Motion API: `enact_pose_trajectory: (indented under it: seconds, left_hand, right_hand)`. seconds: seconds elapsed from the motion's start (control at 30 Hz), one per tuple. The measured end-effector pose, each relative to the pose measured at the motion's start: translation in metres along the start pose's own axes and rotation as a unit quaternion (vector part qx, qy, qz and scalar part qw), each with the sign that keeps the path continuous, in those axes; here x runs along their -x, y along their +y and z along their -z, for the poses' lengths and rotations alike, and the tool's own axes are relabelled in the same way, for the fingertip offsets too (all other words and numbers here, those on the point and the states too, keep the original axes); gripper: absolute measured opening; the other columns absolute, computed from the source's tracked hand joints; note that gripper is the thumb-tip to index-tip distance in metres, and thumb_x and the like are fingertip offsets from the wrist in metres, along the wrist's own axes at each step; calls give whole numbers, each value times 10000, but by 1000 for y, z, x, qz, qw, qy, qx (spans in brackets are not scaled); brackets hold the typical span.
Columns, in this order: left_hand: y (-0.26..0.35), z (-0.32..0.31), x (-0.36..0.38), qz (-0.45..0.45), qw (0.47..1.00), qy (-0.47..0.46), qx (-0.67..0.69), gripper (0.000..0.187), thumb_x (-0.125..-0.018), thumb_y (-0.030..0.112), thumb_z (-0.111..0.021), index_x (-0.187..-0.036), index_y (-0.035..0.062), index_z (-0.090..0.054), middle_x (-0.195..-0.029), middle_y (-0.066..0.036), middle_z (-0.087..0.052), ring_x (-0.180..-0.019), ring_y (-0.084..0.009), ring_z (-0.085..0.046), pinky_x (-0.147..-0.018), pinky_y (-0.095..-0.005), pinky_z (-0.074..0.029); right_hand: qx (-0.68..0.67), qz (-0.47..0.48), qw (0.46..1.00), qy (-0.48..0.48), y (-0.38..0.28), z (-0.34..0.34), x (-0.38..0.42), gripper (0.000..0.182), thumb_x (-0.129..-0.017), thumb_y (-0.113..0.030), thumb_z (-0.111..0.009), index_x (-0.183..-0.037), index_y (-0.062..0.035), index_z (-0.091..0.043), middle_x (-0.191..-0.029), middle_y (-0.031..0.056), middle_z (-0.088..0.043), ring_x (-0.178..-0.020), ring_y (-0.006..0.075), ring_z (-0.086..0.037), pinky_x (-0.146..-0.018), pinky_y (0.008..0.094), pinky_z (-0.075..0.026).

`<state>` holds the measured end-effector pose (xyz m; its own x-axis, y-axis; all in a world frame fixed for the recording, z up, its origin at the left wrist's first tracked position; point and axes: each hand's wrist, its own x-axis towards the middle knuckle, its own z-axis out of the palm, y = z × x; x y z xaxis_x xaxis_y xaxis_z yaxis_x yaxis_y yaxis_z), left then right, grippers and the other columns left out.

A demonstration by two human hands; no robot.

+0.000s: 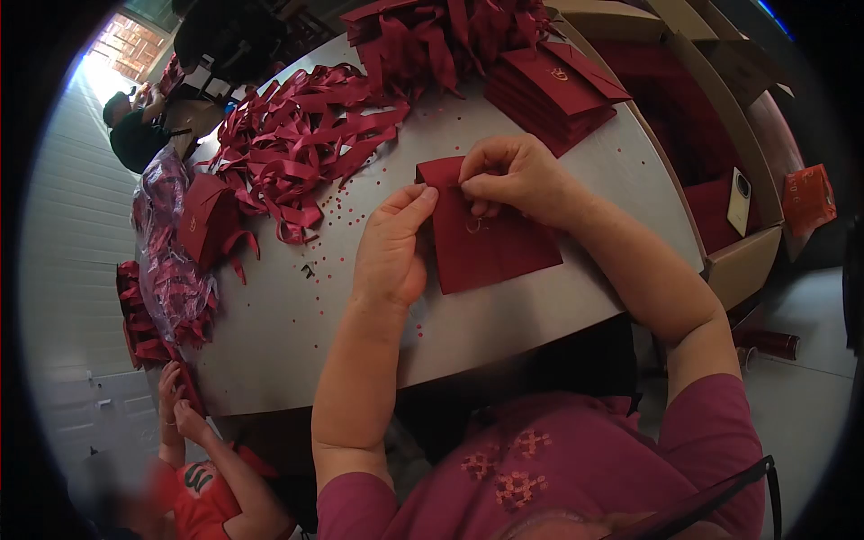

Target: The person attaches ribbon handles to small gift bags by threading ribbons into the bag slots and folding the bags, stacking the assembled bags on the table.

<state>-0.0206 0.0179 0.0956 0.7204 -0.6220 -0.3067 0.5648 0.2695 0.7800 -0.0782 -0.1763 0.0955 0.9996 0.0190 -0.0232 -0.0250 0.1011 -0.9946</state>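
A dark red paper gift bag (490,255) with a small gold emblem lies tilted on the table in front of me. My left hand (393,241) grips its left edge near the top, thumb on the front face and fingers behind. Over the bag's upper part, my right hand (517,180) is closed in a pinch. What sits between those fingertips is hidden. A stack of similar red bags (558,85) stands just beyond my right hand. To the left spreads a heap of red ribbons (288,135).
An open cardboard box (742,256) at the right holds red material and a phone (739,202). More ribboned bags (423,45) pile at the back. Small red paper dots dot the grey table (270,360). A co-worker's hands (180,405) are at the lower left; another person (135,130) is farther back.
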Motion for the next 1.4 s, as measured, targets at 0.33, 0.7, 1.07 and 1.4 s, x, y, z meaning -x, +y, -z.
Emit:
enact_pose_trajectory:
  seconds: [0.33, 0.7, 1.07, 1.4]
  left_hand:
    - [-5, -11, 7, -183, 953, 92, -225, 191, -924, 99, -640, -1002, -74, -663, -825, -27, -666, -711, -56, -562, -653, -202, -459]
    - [-19, -15, 7, -261, 835, 113, -472, 148, -909, 78, -610, -972, -33, -686, -773, -12, -656, -682, -79, -582, -626, -232, -473]
    - [0, -2, -1, -124, 919, -13, -374, 215, -874, -18, -564, -1076, -38, -637, -821, -54, -655, -661, -108, -625, -566, -233, -511]
    - [-11, 14, -19, -341, 719, -29, -605, 65, -827, 13, -586, -873, -25, -559, -811, -203, -613, -753, -383, -615, -672, -431, -495]
  right_hand:
    - [52, 43, 998, 14, 3, -13, 3, 28, -863, -41, -644, -880, -20, -635, -782, 0, -630, -638, 50, -593, -572, 194, -500]
    - [465, 296, 828, 110, 15, -29, 5, 70, -754, -1, -637, -820, 17, -624, -745, 134, -593, -613, 216, -560, -594, 315, -469]
    - [153, 11, 988, 23, 0, -8, 6, 94, -848, 11, -622, -941, 15, -636, -806, 34, -634, -673, 77, -600, -584, 231, -499]
    - [154, 12, 988, 19, 6, -8, 2, 197, -804, -12, -651, -1000, 5, -644, -729, 64, -625, -590, 109, -596, -517, 274, -505]
